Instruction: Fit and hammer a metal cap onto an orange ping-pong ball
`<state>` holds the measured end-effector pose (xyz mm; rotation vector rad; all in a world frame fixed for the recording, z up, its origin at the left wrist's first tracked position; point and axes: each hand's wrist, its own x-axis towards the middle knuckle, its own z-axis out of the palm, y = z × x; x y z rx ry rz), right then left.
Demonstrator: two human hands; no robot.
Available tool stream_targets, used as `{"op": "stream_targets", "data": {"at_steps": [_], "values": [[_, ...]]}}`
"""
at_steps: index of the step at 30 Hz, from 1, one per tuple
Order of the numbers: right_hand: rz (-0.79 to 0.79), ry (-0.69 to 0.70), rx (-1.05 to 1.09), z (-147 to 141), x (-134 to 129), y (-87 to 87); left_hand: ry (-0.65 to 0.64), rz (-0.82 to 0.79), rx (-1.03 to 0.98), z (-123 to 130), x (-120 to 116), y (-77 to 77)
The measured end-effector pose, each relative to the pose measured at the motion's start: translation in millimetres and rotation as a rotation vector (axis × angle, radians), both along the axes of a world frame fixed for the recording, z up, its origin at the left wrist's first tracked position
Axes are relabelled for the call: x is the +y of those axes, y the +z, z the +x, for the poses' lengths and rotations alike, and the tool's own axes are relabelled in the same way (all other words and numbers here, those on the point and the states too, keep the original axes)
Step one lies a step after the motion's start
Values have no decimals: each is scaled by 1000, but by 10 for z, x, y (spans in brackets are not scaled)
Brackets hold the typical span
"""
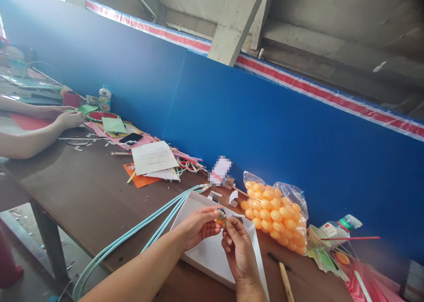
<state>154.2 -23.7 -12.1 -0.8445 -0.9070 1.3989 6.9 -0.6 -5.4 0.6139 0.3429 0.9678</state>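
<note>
Between the thumb and fingers of my left hand (198, 227) is a small shiny ball (220, 216), part orange and part dark mirror-like. My right hand (239, 249) is closed in a pinch right beside the ball's lower right side. Whatever lies between its fingertips is too small to make out. Both hands are over a shallow white box (210, 261) on the brown table. Just beyond, a clear plastic bag (293, 195) is full of orange balls (277, 215). Small folded white card pieces (233, 199) lie near the box's far edge.
Light-blue cords (132, 230) run left of the box. A wooden-handled tool (285, 280) lies to its right, with a jar (341, 227) farther off. Papers (155, 157) and a phone (131, 138) lie left. Another person's hands (69, 118) are at far left. A blue partition (212, 116) stands behind.
</note>
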Motion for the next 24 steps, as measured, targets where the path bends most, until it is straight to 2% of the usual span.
{"op": "stream_targets", "data": {"at_steps": [7, 24], "values": [[-19, 20, -9, -18, -42, 34, 17, 2, 9, 5, 23, -42], [-46, 33, -11, -5, -29, 22, 63, 55, 83, 11, 9, -14]]}}
